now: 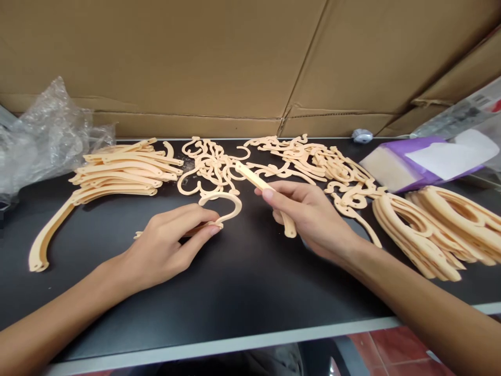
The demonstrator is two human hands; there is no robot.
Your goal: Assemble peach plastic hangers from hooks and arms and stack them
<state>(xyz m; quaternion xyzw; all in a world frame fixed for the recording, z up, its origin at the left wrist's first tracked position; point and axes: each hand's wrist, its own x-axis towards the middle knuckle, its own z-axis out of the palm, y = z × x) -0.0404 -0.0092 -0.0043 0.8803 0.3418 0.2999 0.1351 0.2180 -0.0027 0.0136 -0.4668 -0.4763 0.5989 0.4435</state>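
Observation:
My left hand pinches a cream plastic hanger piece whose curved hook rises past my fingertips; part of it is hidden under my palm. My right hand is closed on a hanger arm, a slim cream bar slanting up to the left. A gap separates the two held parts. Just beyond my hands lies a tangled heap of loose hooks. To the left is a stack of hanger arms, with one long arm sticking out toward the near left.
At the right lie bundles of folded hangers, behind them a purple package. More loose pieces spread along the back. Clear plastic wrap sits at the left. A cardboard wall closes off the back of the black table.

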